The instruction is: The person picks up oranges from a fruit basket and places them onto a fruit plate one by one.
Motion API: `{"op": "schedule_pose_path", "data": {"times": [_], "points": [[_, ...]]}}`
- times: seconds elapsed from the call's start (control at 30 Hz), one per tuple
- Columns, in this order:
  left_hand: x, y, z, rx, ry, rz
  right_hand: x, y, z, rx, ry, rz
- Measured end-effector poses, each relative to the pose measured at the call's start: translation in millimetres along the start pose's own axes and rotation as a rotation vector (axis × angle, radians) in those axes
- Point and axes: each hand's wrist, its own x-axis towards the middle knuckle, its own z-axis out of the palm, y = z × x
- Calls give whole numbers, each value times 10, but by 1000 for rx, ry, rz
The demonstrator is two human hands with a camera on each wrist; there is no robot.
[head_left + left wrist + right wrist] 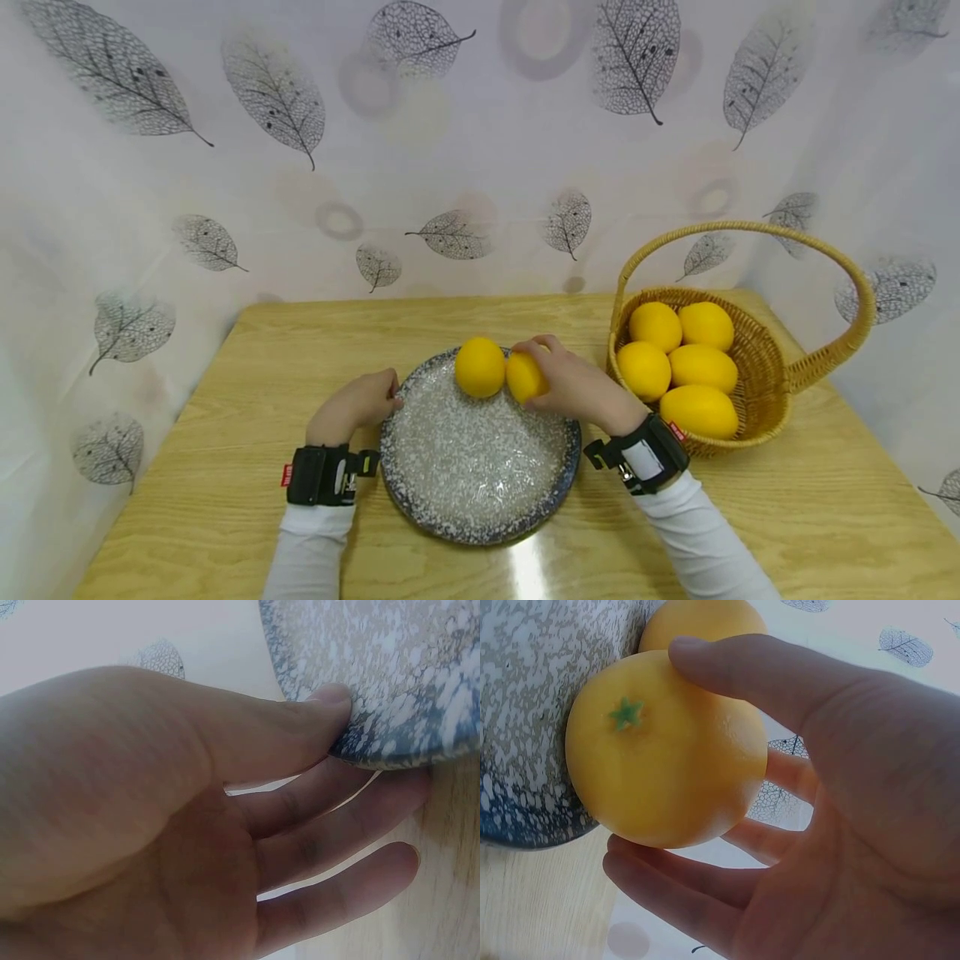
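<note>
A round speckled grey plate (480, 467) with a dark blue rim lies on the table. My left hand (358, 402) pinches its left edge; in the left wrist view the thumb (330, 705) is on top and fingers pass beneath the rim. Near the plate's far edge, my right hand (573, 379) holds a yellow-orange orange (660, 757) with a green star-shaped stem mark, thumb on one side and fingers curved round the other. Beside it, on the plate, sits another round orange (480, 367). Whether the held orange touches the plate, I cannot tell.
To the right stands a wicker basket (761, 367) with a tall arched handle (750, 225). Several yellow fruits (702, 368), some round and some longer, lie inside. The wooden table (300, 350) ends at a leaf-patterned cloth (480, 167) behind.
</note>
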Motion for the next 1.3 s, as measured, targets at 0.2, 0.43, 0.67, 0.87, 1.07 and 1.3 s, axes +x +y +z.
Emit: {"op": "schedule_pose_path", "data": {"times": [0.2,0.43,0.67,0.87,1.07,1.3], "points": [[5,0,-1,-1,0,-1,-6,1,-1,-8,10,-5],[8,9,6,-1,-4,-10,-3,5,0,-3,11,-2],[-7,30,-4,-4,-8,-23,3,6,3,-4,10,-4],[-5,25,10,-5,-6,-21,-10,4,12,-7,12,-3],[2,8,28,-10,-7,-14,-16,12,23,-19,17,-11],[4,-1,18,-6,0,1,-7,15,15,-31,24,-12]]}}
